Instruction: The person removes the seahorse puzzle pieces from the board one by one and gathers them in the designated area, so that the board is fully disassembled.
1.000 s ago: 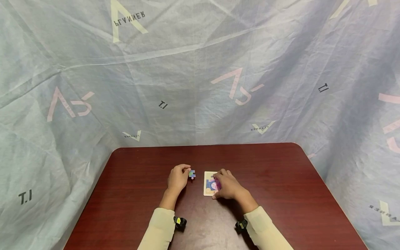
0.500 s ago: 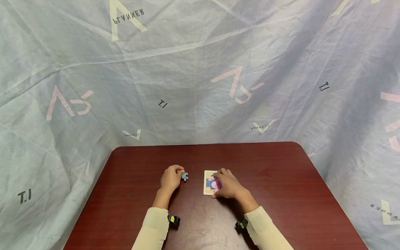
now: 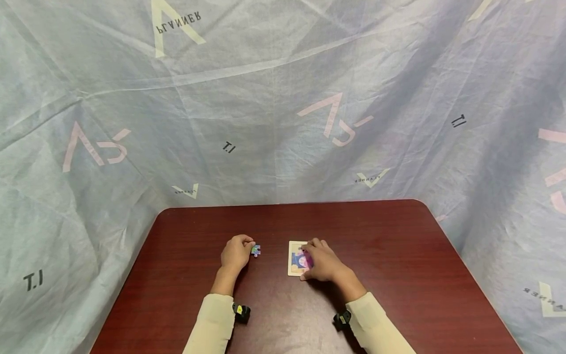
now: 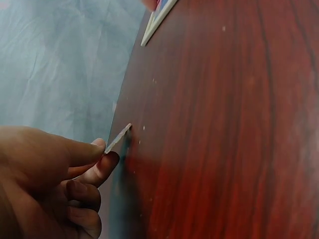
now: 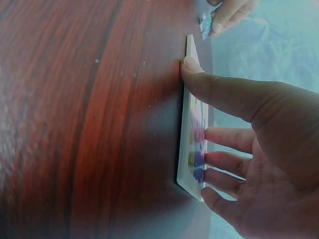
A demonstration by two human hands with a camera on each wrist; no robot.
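Between the thumb and index finger of my left hand (image 3: 236, 253) is a small blue and green jigsaw piece (image 3: 256, 251). In the left wrist view the jigsaw piece (image 4: 119, 137) shows edge-on, its far end close to the tabletop. My right hand (image 3: 326, 262) holds a pale-framed jigsaw puzzle board (image 3: 290, 268), thumb at the near edge and fingers spread toward the far side. That hand hides the board's right part; blue, pink and purple picture areas show at its left. The board (image 5: 182, 154) lies flat in the right wrist view.
A dark red wood-grain table (image 3: 376, 226) carries the board. Grey fabric (image 3: 265, 123) with printed letters hangs behind it and at both sides. Each wrist wears a black camera, one on the left (image 3: 241, 313) and one on the right (image 3: 342, 320).
My left hand has moved left, away from the puzzle board, with the jigsaw piece still pinched. The right hand and the board have stayed in place.
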